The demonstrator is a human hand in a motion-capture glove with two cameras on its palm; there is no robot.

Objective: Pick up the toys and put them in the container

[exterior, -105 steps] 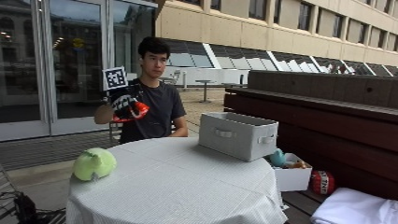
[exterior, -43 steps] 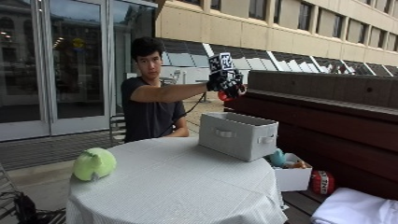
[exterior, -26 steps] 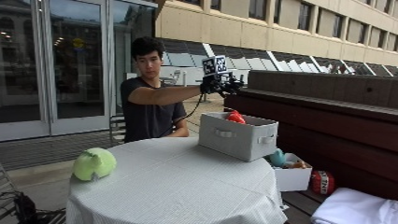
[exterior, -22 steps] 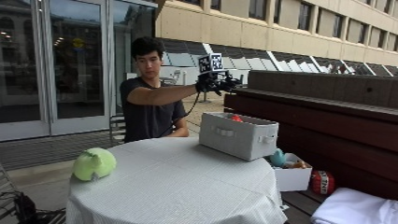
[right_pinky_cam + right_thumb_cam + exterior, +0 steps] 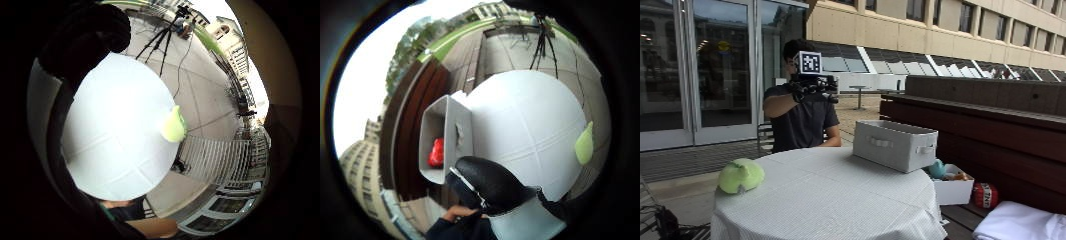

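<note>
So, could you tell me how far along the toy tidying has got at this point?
One red toy already lies inside the grey container. The gloved right hand is raised above the table and carries nothing. Left to do: the green toy, which sits untouched near the table's edge.

Even, diffuse daylight is seen throughout; no hard shadows are cast. The sky is overexposed in both palm views. Their edges are strongly curved and darkened.
</note>
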